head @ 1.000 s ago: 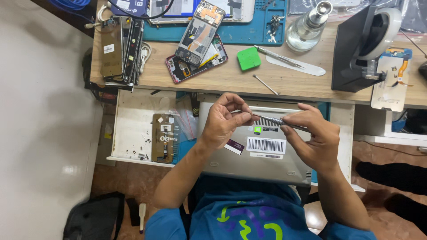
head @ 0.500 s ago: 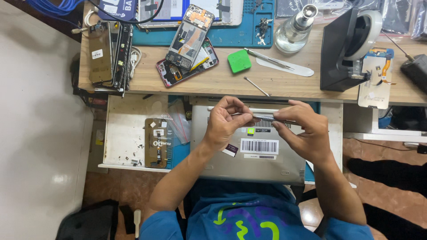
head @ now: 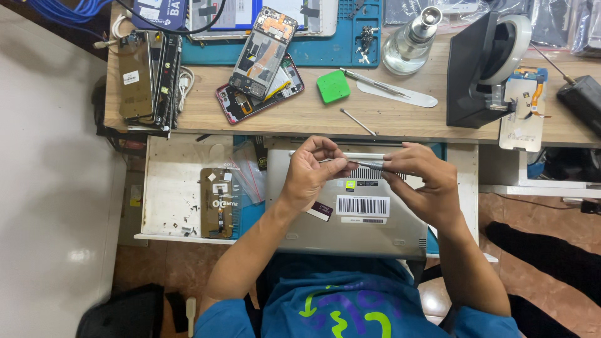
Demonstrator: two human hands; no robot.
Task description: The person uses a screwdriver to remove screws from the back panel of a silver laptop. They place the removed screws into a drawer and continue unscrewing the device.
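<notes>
Wood-grain desk top [head: 313, 116] runs across the upper part of our view, cluttered. Far left on it: a stack of dark phone bodies [head: 147, 78] lying side by side, a white cable coil just beside them. Next along, an opened phone [head: 263, 53] with its boards exposed rests tilted over a second opened phone with a reddish rim [head: 250, 103]. Behind these a blue work mat [head: 325, 53]. A green square block [head: 332, 86] sits near the mat's front edge, then metal tweezers [head: 375, 82] on a flat pale spudger, and a clear glass bottle [head: 410, 44] with a metal pump top. Right of that a black box-shaped stand [head: 476, 69] holding a white ring.

Below the desk edge, a pulled-out white drawer tray [head: 172, 188] holds a brown phone back panel [head: 219, 203]. A silver laptop [head: 350, 231] lies underside up across our lap, barcode sticker in its middle.

Our left hand [head: 313, 172] hovers over the laptop's rear edge, fingers pinched together around the tip end of a slim metal screwdriver [head: 369, 164]. Our right hand [head: 422, 181] is closed round the screwdriver's handle end. The tool lies roughly level between both hands, just above the laptop; whether its tip touches anything we cannot tell
</notes>
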